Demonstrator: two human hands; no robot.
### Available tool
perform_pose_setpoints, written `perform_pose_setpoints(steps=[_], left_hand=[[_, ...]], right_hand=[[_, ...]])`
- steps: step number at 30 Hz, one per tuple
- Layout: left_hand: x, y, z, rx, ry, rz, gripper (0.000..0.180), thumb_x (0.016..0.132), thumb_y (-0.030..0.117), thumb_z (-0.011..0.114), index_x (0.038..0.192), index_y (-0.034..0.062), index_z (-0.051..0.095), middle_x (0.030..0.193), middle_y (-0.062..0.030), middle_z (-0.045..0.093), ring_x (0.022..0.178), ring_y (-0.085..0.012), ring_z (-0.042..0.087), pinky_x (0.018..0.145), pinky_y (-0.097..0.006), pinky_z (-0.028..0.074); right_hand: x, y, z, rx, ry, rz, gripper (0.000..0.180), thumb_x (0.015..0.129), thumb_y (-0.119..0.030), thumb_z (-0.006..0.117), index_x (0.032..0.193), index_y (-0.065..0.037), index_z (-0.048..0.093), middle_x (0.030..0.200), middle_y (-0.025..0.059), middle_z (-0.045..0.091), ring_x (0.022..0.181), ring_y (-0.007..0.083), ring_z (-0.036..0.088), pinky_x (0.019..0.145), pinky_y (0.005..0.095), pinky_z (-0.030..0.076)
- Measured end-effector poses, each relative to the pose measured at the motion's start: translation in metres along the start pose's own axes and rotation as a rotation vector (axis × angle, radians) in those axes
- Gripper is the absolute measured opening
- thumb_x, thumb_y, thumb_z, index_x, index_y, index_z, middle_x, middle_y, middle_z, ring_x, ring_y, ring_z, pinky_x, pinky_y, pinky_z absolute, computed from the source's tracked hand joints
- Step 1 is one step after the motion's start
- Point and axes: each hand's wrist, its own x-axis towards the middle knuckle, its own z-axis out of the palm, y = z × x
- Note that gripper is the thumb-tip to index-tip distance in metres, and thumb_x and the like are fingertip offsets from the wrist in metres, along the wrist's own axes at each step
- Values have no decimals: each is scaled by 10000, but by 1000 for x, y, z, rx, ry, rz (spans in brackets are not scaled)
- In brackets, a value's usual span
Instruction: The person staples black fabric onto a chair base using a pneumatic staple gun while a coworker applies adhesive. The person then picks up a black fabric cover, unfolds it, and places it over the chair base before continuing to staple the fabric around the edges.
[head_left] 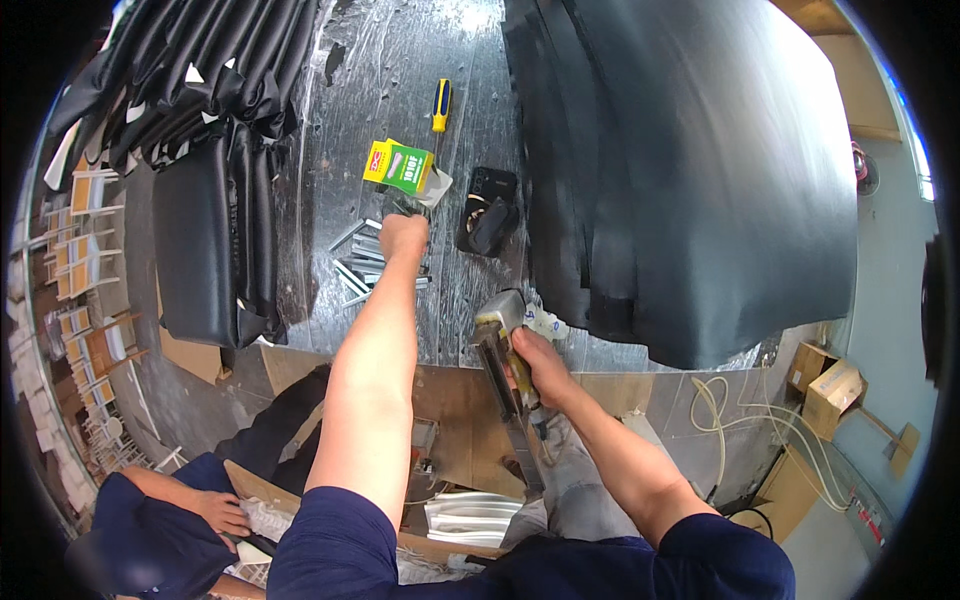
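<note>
My right hand point(540, 365) is wrapped round a worn staple gun point(497, 372) at the near edge of the table. Its silver-grey head leans over the tabletop and its long dark magazine slants back toward me. Stretched out ahead, my left hand point(403, 236) is closed, with its fingertips mostly hidden; what it grips is too small to make out. Beside and below it lies a loose heap of silver staple strips point(365, 265). Just beyond the fingers sits a yellow-and-green staple box point(405, 167) with a pale flap.
A yellow-and-blue screwdriver point(441, 105) and a black phone point(487, 210) with dark items on it lie on the metal-topped table point(330, 325). Black sheets point(700, 180) cover the right side; folded black covers point(205, 240) fill the left. Another person point(165, 525) works at lower left. A hose point(715, 420) loops at right.
</note>
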Motion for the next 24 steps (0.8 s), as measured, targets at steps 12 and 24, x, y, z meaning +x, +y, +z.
perform_pose_setpoints(steps=[12,24], left_hand=[[-289,-118,-104,-631,-224,287,53,1092,80,681,1081,42,647,943,-63,762,727,-100,688,601,-257,572],[-363,-136,-131,-268,20,375,143,1024,117,750,1024,14,652,796,-107,758,701,-178,735,689,-356,568]], right_hand=[[-6,-3,41,103,140,-58,471,1127,-593,571,1116,-123,612,822,4,623,670,119,589,622,285,498],[-37,6,96,17,74,-100,461,1121,-578,594,1135,-117,616,824,8,612,675,119,573,613,297,476]])
